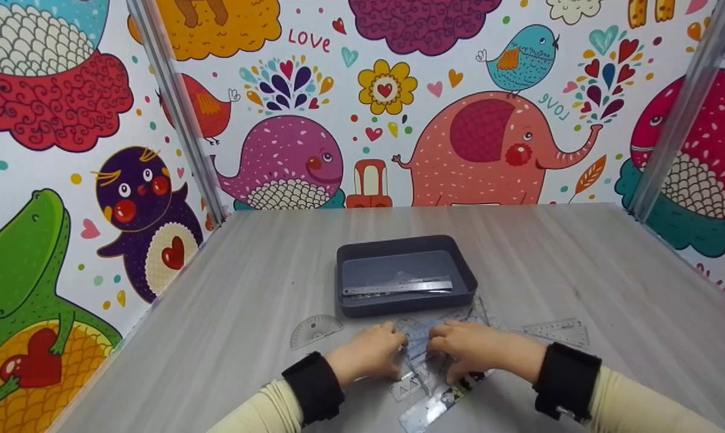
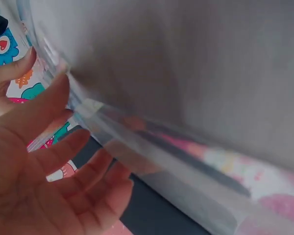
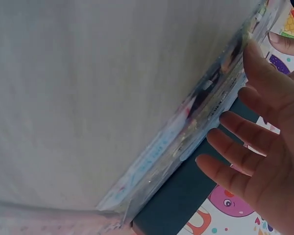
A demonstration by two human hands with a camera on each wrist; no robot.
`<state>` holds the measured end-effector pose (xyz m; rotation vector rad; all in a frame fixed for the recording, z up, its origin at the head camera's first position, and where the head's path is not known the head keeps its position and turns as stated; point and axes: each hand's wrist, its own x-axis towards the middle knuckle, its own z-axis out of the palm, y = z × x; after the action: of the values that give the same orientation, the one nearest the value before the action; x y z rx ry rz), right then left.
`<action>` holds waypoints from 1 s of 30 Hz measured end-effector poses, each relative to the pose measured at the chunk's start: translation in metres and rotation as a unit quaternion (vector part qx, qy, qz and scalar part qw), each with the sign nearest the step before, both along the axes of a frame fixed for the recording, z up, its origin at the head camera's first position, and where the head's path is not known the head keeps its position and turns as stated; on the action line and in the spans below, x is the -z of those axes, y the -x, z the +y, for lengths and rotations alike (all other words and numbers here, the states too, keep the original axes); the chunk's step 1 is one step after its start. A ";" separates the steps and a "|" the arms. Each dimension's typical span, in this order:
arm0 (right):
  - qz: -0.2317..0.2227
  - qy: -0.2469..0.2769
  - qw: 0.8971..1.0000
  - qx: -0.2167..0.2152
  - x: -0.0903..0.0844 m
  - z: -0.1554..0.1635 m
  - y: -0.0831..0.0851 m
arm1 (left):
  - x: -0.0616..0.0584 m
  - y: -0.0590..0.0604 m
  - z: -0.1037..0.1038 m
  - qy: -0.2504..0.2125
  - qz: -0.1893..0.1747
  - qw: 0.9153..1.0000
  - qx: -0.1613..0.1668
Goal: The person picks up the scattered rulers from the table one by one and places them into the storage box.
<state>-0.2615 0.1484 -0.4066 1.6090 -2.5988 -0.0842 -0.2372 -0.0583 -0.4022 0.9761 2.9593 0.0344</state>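
Near the table's (image 1: 579, 264) front edge, the left hand (image 1: 368, 355) and right hand (image 1: 473, 350) lie palm-down, meeting over a heap of clear plastic rulers (image 1: 425, 379). The wrist views show what the head view hides: both hands' fingers (image 2: 59, 156) are straight and spread, gripping nothing. Just beyond sits a dark rectangular tray (image 1: 362, 310) holding a metal ruler (image 1: 398, 287).
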 end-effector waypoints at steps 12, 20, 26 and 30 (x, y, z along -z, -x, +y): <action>-0.006 -0.071 0.992 0.102 -0.002 -0.020 0.004 | 0.004 0.003 0.016 0.031 0.017 0.999 -0.024; -0.023 -0.096 0.979 0.179 -0.008 -0.030 0.003 | 0.004 0.002 0.031 0.078 0.045 0.994 -0.064; -0.021 -0.077 0.982 0.170 -0.004 -0.031 0.002 | 0.004 0.002 0.026 0.094 0.077 0.991 -0.046; -0.004 -0.069 0.984 0.162 -0.002 -0.036 -0.001 | 0.003 -0.001 0.024 0.089 0.060 0.993 -0.044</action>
<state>-0.2607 0.1123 -0.4049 1.2055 -2.8936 -0.2838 -0.2364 -0.0340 -0.4049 0.8528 3.0456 -0.2907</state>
